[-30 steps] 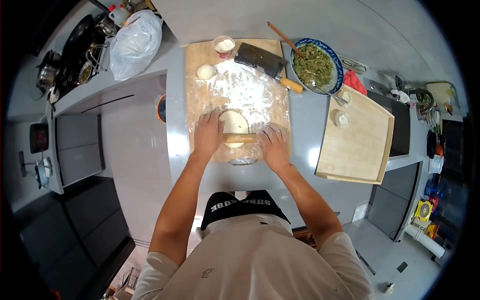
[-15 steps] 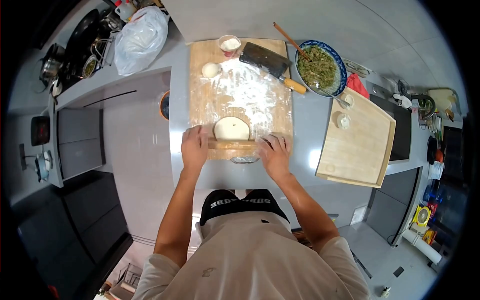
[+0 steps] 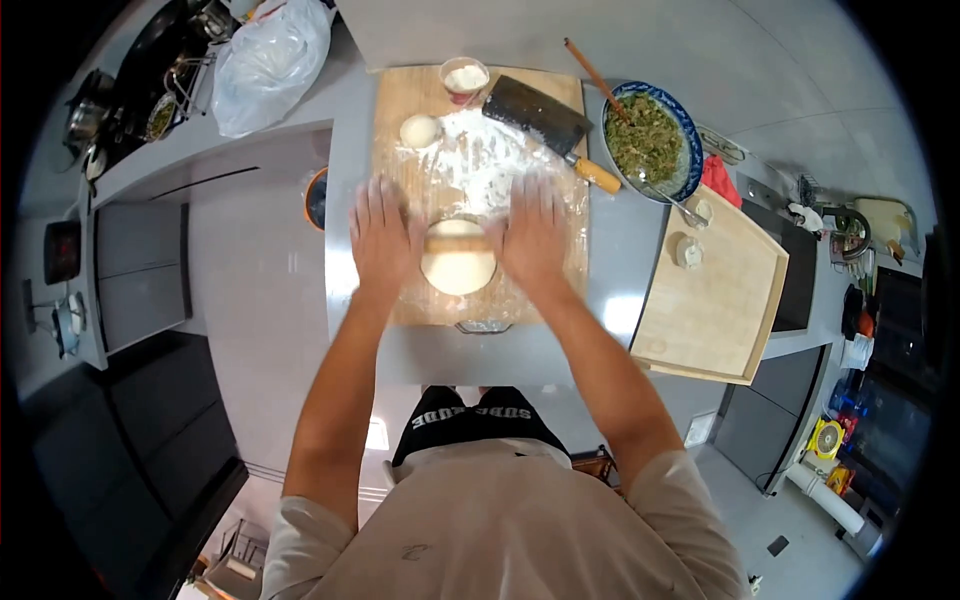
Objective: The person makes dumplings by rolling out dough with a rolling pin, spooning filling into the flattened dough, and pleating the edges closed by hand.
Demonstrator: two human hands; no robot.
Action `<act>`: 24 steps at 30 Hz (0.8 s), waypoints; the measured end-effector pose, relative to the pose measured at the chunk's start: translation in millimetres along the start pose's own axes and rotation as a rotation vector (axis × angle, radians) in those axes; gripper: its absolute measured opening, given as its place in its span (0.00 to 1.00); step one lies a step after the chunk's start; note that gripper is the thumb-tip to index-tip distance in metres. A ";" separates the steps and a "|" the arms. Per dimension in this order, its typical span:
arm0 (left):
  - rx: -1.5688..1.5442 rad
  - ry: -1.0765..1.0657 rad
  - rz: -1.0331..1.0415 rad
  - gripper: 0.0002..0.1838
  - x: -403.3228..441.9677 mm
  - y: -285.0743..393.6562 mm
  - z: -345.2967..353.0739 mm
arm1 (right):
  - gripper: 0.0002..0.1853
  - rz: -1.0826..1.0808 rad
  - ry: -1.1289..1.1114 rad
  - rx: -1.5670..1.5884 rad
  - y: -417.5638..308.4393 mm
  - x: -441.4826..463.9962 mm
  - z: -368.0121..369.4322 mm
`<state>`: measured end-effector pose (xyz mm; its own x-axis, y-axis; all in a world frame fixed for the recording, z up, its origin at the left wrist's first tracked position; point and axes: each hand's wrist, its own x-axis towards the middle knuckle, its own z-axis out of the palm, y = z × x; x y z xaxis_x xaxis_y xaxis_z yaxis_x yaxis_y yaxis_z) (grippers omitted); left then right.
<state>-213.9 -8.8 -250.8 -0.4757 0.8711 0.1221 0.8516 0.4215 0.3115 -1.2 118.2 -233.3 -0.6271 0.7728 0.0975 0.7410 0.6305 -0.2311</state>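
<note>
A round, flat sheet of dough [image 3: 458, 273] lies on the floured wooden board [image 3: 410, 310]. Across its upper part is a wooden rolling pin [image 3: 456, 243], blurred by motion. My left hand [image 3: 383, 238] lies flat over the pin's left end, fingers stretched forward. Over the right end, my right hand [image 3: 530, 236] is also flat with its fingers extended. Both palms hide the pin's ends. A ball of dough [image 3: 420, 130] sits at the board's upper left, beside spread white flour [image 3: 480, 170].
A cup of flour [image 3: 465, 78] and a cleaver [image 3: 537, 112] lie at the board's far side. Right of them stands a patterned bowl of green filling [image 3: 645, 140] with chopsticks and a spoon. A wooden tray [image 3: 710, 300] holds small pale pieces. A plastic bag [image 3: 272, 70] is far left.
Both hands and the rolling pin have moved forward, from the dough's near edge onto its upper part. The fingers have gone from curled to stretched out.
</note>
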 end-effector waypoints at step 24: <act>0.010 -0.062 0.015 0.39 -24.2 21.2 -19.5 | 0.46 -0.129 0.008 -0.059 0.8 -4.8 -0.6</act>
<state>-188.6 -25.9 -228.8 -0.4487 0.8911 0.0678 0.8608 0.4107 0.3005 2.5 115.0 -233.4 -0.7165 0.6853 0.1307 0.6672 0.7278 -0.1585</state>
